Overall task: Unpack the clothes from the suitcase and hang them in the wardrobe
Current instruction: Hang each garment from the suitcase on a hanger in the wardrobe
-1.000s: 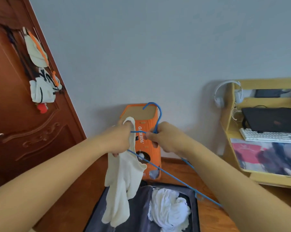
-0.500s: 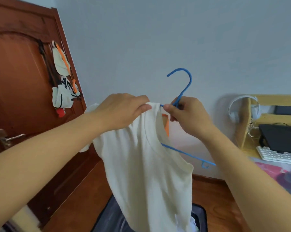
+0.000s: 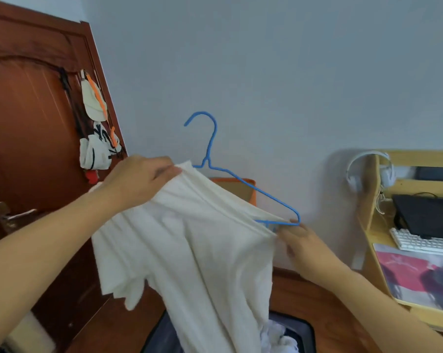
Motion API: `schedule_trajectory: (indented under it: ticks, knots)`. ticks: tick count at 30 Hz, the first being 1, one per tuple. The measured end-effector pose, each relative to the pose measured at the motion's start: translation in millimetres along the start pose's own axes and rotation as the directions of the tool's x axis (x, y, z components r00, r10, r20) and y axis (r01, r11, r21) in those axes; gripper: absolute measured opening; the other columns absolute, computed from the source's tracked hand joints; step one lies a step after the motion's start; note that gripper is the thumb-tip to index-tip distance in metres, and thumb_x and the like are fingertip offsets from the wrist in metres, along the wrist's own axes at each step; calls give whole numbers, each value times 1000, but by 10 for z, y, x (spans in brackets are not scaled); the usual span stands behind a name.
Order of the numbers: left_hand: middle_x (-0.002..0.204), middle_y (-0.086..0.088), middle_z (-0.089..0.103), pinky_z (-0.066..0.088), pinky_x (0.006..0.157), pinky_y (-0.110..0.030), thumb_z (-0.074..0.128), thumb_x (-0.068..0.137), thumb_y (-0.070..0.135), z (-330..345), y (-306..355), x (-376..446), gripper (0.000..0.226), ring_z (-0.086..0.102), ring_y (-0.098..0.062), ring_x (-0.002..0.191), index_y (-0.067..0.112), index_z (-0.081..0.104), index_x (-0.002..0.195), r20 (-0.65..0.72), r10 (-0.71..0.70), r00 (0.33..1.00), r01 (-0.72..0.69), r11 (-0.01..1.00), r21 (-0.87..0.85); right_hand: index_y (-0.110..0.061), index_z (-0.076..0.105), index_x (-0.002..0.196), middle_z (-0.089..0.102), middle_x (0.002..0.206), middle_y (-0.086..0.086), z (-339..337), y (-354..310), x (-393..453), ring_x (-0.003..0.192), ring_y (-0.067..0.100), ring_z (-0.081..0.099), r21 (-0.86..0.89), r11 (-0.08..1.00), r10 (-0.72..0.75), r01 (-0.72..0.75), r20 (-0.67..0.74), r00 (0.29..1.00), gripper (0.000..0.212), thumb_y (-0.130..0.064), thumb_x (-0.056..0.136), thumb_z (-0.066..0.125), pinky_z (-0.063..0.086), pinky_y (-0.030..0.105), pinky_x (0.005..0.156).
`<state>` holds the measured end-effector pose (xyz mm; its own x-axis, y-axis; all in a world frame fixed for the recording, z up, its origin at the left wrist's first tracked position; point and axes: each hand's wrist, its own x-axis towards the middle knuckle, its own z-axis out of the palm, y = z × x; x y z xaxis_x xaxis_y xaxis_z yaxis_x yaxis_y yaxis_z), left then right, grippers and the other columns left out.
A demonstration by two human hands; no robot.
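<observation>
A cream shirt (image 3: 195, 250) hangs in the air in front of the person, above the open suitcase (image 3: 304, 329) at the bottom edge of the view. Its top edge is stretched between the two hands, and the rest drapes down toward the case. A blue hanger (image 3: 240, 179) is partly inside the shirt: its hook stands up above the cloth, one shoulder wire runs bare down to the right, and the other side is hidden under the fabric.

The left hand (image 3: 138, 182) pinches the shirt's upper left corner, fingers curled over the cloth near the hanger's neck. The right hand (image 3: 301, 240) is lower and to the right, at the hanger's right end where the shirt's edge meets it; its fingers are blurred, so I cannot tell whether they grip the cloth, the wire, or both. The hands are well apart.

Inside the suitcase lies a crumpled white garment (image 3: 279, 340). Behind the shirt an orange box (image 3: 238, 187) stands against the grey wall. To the left is a brown door (image 3: 29, 123) with a metal handle (image 3: 14, 217) and bags (image 3: 95, 128) hung on it. To the right a wooden bench (image 3: 373, 225) carries a laptop (image 3: 426, 215), a white keyboard (image 3: 424, 242) and a red mat (image 3: 419, 276), with white headphones (image 3: 368, 169) hung on its side panel
</observation>
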<state>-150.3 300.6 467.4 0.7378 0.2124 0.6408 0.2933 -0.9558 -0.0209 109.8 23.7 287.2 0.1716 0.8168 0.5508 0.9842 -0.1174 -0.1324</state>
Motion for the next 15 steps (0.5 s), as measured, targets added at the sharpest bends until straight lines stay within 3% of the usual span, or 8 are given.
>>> schedule_trajectory:
  ticks: [2,5,8,12,15]
  knots:
    - [58,10,49,44,58,-33,30,98,66,33,-148,-190,48,55,-21,61,28,58,89,-7,48,999,-48,998,37,-20,63,127,69,121,4,-283,108,15,106,27,63,-60,997,-46,47,21,999,65,-1,69,42,54,36,89]
    - [54,0,48,44,50,-33,32,103,57,88,-297,-327,52,58,-33,54,16,63,91,-132,132,982,-107,978,177,-18,71,112,74,101,0,-533,87,163,89,26,67,-178,972,-153,152,12,988,50,-4,72,44,54,31,60]
    - [52,-1,49,42,44,-31,26,107,53,49,-439,-400,58,55,-30,46,11,63,91,-191,171,967,-114,954,279,-16,73,104,71,92,0,-638,43,316,81,26,65,-211,935,-285,284,27,958,45,4,69,53,52,32,54]
    - [56,-6,57,47,42,-37,32,110,44,4,-661,-499,53,59,-31,47,7,67,96,-238,210,948,-108,919,378,-13,73,101,65,82,0,-715,-78,424,76,23,61,-159,908,-392,389,15,920,43,-5,72,41,50,33,55]
    - [56,-3,57,40,40,-33,33,110,43,27,-766,-551,52,59,-29,46,12,67,87,-174,238,956,-120,853,508,-9,69,86,56,70,0,-722,-124,474,65,25,52,-149,896,-422,418,0,906,23,-5,75,49,44,36,52]
